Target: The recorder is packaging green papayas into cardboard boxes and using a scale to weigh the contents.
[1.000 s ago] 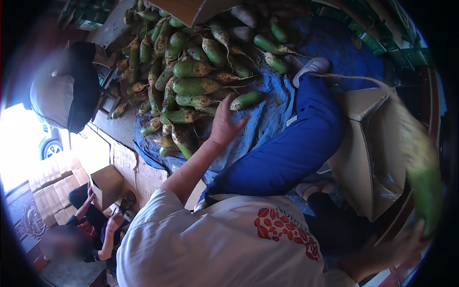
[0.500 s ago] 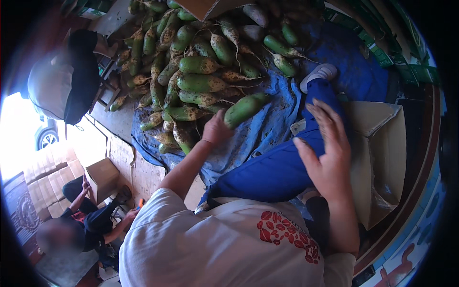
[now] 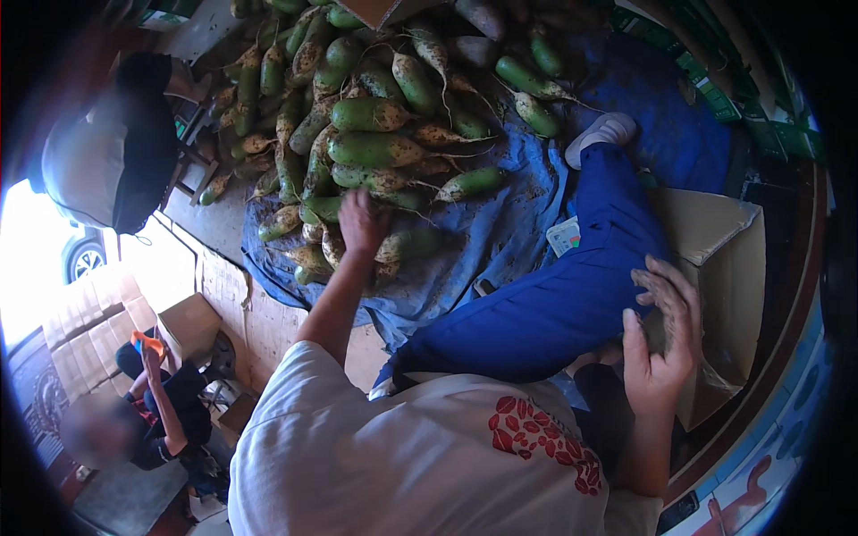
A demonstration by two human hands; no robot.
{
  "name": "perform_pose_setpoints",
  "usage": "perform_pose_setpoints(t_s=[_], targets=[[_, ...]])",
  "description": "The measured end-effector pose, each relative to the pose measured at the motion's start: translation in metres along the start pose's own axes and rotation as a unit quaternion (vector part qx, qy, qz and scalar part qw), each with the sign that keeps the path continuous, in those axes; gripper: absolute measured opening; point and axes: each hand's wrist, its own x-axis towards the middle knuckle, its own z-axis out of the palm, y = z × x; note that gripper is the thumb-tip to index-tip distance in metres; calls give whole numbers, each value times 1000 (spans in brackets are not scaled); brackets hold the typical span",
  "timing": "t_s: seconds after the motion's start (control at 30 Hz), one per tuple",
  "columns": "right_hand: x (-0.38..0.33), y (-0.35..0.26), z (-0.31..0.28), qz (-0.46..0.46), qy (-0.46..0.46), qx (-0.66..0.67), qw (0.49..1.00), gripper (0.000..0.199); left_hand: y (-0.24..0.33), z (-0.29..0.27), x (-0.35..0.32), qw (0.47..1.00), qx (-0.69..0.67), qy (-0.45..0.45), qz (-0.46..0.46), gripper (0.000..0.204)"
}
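Green radishes [image 3: 371, 150], soil-smeared, roots attached, lying heaped on blue tarp [image 3: 496, 232].

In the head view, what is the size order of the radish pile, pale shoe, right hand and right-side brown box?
Radish pile
Brown box, partly hidden
Right hand, nearer the camera
Pale shoe

- A car wheel [image 3: 88, 260] showed in the bright opening at left.
- A co-worker [image 3: 168, 411] held up an orange object [image 3: 148, 343].
- A brown carton [image 3: 189, 325] stood near that co-worker.
- Green boxes [image 3: 714, 100] stood along the upper right.
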Motion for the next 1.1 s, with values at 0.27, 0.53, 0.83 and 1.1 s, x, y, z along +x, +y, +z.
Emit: perform_pose_setpoints(t_s=[0.27,0.53,0.83,1.1], targets=[[-12,1,-12,-13,55,-16,998,30,-75,15,135,981,-56,98,-157,78],[-23,7,-17,15,68,-16,997,29,-56,-22,137,935,-179,-284,-115,92],[-27,5,-12,19,59,-2,998,24,16,-42,93,954,120,-274,-21,83],[-25,11,-10,9,41,2,999,29,18,-70,41,798,-391,-376,-260,65]])
